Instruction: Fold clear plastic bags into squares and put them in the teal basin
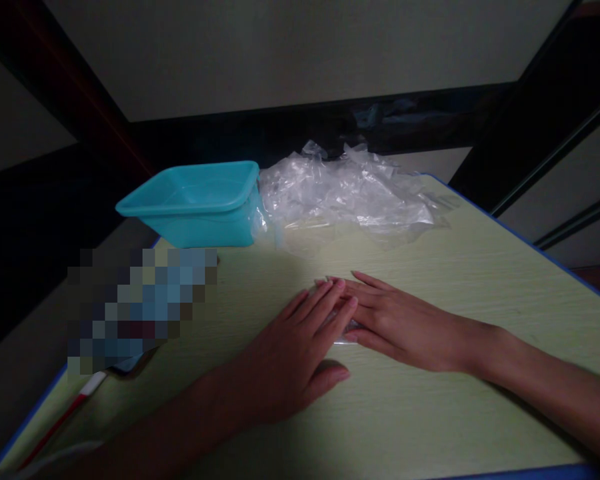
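Note:
My left hand (300,340) lies flat over the middle of the table, its fingers stretched out and its thumb apart. My right hand (395,319) reaches in from the right, also flat with fingers extended. The fingertips of both hands overlap, the left ones over the right. Under them a small piece of clear plastic (346,342) shows at its edge; most of it is hidden, so its full shape cannot be made out.
A turquoise plastic basin (205,227) stands at the back left of the pale table (430,413). Beside it spreads a heap of clear plastic bags (350,190). At the left lies a phone-like device (130,360), mostly blurred out, with a red-and-white cable (91,385).

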Demonstrator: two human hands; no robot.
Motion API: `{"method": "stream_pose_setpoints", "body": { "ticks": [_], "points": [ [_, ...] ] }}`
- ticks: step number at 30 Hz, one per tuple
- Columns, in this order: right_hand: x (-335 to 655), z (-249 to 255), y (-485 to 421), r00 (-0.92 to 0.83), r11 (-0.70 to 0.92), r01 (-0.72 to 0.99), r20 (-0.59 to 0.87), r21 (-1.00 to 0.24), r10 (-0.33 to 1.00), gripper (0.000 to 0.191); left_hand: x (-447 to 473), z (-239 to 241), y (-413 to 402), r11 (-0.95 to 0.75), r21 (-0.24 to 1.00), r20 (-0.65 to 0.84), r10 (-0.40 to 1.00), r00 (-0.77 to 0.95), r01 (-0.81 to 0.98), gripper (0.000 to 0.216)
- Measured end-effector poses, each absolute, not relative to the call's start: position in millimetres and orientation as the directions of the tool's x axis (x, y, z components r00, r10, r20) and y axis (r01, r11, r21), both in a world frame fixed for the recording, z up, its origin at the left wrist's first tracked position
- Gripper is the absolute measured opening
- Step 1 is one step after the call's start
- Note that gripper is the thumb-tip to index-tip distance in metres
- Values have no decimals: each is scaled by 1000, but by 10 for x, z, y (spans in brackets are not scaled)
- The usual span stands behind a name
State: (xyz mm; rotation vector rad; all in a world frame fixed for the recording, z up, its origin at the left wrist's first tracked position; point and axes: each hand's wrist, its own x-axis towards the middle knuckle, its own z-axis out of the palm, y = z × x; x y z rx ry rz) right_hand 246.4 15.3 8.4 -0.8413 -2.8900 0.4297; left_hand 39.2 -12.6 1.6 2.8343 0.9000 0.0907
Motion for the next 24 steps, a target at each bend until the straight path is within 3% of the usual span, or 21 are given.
{"method": "stream_pose_setpoints", "body": {
  "ticks": [24],
  "points": [
    [2481, 37, 156, -845, 818, 484, 77, -310, 529, 43, 398, 12, -119, -800, 195, 14, 580, 814, 567, 71]
  ]
}}
